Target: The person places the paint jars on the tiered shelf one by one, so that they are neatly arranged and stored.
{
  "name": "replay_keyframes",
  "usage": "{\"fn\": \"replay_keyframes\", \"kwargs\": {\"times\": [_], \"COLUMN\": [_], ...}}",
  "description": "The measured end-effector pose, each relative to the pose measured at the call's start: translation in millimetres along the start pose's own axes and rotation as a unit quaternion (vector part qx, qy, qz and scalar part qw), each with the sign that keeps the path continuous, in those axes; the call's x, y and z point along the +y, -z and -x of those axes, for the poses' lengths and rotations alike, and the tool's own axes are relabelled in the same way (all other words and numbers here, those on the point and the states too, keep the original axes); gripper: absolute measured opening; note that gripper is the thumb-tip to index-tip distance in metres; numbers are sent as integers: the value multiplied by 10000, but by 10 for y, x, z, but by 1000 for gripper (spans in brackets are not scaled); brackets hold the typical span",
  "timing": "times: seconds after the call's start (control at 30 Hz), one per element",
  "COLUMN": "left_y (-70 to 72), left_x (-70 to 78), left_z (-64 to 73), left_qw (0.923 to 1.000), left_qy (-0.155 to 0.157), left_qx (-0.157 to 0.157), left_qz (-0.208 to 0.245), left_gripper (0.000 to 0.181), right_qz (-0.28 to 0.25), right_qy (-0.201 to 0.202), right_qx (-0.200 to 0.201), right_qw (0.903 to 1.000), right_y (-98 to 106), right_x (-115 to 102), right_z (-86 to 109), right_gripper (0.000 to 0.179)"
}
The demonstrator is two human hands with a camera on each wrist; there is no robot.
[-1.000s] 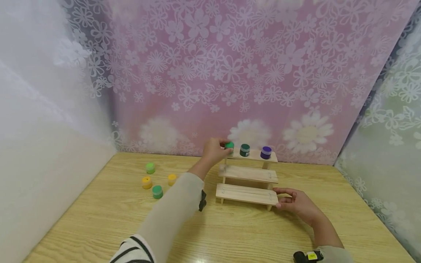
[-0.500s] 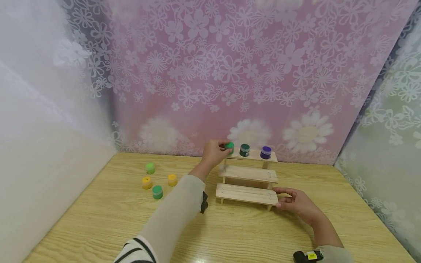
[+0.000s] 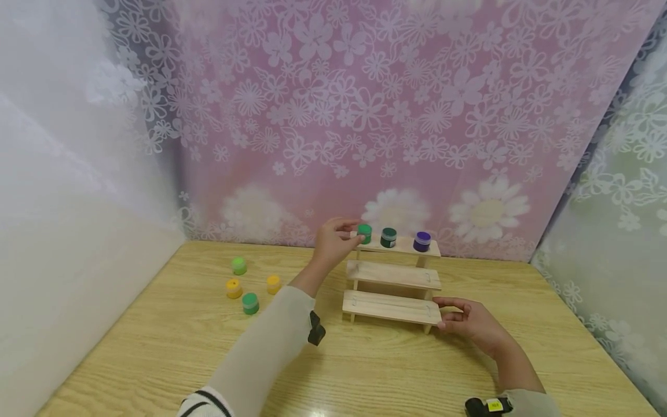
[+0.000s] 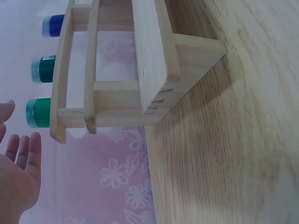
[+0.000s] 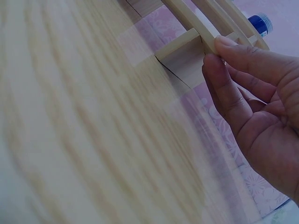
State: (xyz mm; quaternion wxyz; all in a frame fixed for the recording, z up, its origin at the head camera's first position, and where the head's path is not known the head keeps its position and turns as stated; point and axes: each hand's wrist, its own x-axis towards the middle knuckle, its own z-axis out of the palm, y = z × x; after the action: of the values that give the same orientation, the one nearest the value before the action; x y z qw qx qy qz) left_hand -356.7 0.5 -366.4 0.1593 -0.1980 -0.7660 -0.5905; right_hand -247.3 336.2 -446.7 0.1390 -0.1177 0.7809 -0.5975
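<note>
A three-tier wooden display stand stands on the table. On its top tier sit a green paint jar, a dark green jar and a purple jar. My left hand is beside the green jar at the tier's left end. In the left wrist view, the fingers of that hand are apart and a gap separates them from the jar. At the lowest tier's right end, my right hand pinches the board's edge between thumb and fingers, as the right wrist view confirms.
Left of the stand, a light green jar, two yellow jars and another green jar stand on the wooden table. A pink flowered curtain hangs behind the table.
My left hand has let go of the green jar on the top tier and drawn slightly left. The right hand keeps its hold on the stand.
</note>
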Motion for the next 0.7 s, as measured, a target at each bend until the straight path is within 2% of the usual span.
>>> {"fn": "replay_keyframes", "kwargs": {"times": [0.27, 0.4, 0.63, 0.7], "left_y": [187, 280, 432, 484], "left_x": [43, 70, 87, 94], "left_z": [214, 319, 471, 532], "left_qw": [9984, 9974, 9980, 9982], "left_qy": [71, -2, -106, -18], "left_qx": [-115, -221, -291, -284], "left_qz": [546, 688, 552, 529], "left_gripper": [31, 34, 37, 35], "right_qz": [15, 15, 30, 32], "right_qy": [-21, -55, -55, -54], "right_qx": [33, 41, 91, 63], "right_qw": [10000, 10000, 9999, 10000], "right_y": [-3, -7, -4, -2], "right_x": [4, -9, -10, -1], "right_z": [-6, 1, -2, -4], "right_gripper": [66, 67, 68, 67]}}
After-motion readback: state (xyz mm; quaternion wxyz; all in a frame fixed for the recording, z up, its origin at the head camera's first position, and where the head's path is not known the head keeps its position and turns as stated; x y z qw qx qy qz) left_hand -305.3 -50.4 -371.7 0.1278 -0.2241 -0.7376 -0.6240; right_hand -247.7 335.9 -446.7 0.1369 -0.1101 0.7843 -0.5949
